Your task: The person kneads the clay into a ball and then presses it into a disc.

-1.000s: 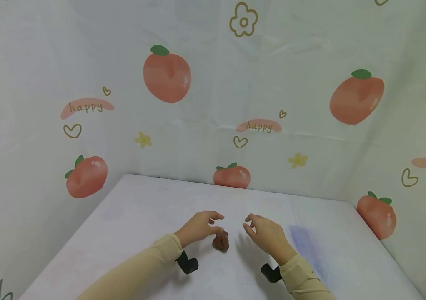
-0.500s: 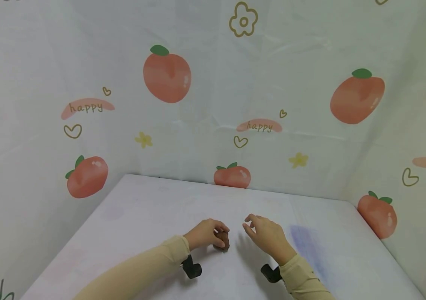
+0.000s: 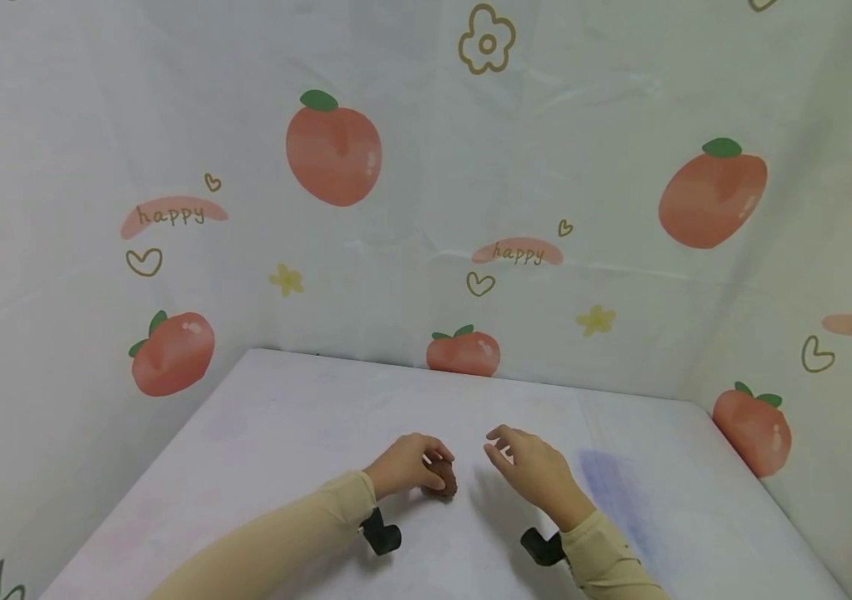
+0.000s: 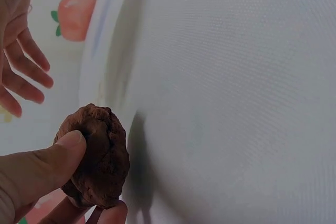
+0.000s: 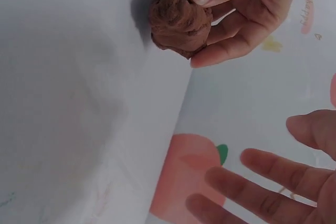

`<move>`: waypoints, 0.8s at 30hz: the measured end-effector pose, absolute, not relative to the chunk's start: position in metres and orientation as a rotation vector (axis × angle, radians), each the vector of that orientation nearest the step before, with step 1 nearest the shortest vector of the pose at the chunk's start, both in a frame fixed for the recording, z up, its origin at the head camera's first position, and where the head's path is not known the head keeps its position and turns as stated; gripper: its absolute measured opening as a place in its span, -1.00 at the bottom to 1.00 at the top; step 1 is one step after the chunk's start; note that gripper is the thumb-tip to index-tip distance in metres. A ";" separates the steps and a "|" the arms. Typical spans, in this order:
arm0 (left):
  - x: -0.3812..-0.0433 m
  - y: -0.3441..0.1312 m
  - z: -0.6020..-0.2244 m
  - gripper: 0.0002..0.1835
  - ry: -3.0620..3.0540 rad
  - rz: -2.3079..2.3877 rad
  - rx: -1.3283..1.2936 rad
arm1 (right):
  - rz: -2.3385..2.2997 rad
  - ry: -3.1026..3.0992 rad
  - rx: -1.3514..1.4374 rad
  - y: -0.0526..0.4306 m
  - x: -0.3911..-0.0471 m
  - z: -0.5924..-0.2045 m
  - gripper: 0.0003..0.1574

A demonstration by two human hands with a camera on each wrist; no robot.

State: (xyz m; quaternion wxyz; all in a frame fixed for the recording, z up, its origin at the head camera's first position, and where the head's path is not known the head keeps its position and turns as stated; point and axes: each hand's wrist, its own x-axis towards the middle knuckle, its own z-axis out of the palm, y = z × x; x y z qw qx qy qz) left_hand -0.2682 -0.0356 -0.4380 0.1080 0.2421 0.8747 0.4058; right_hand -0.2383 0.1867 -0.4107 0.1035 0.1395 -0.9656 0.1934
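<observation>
A brown, rough lump of what looks like clay (image 3: 449, 475) is at the middle of the white table. My left hand (image 3: 405, 464) pinches it from the left, the thumb (image 4: 52, 169) pressed on its near face and the fingers round the other side. Deep creases run over the lump in the left wrist view. Its shadow falls close beside it; whether it touches the table I cannot tell. To the right, my right hand (image 3: 542, 475) hovers apart from the lump, fingers loosely bent and holding nothing. In the right wrist view its fingers (image 5: 262, 190) are spread.
The white table (image 3: 306, 417) bears a bluish-purple smudge (image 3: 617, 492) right of my right hand. A pale curtain (image 3: 396, 275) printed with peaches stands behind and at both sides. Black camera mounts (image 3: 381, 533) hang under both wrists.
My left hand has moved down and right from above the lump and now grips it. Over the last half second the hand and lump shift only slightly. The right hand stays nearly still.
</observation>
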 end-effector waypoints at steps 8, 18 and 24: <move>-0.267 -0.039 -0.424 -0.65 2.535 1.360 0.690 | 1.017 -2.695 0.548 0.187 -0.235 -0.410 -0.35; -0.254 -0.031 -0.396 -0.62 2.504 1.616 0.760 | 1.376 -2.463 0.747 0.173 -0.233 -0.413 -0.27; -0.244 -0.021 -0.390 -0.62 2.482 1.713 0.773 | 1.535 -2.435 0.747 0.166 -0.230 -0.412 -0.27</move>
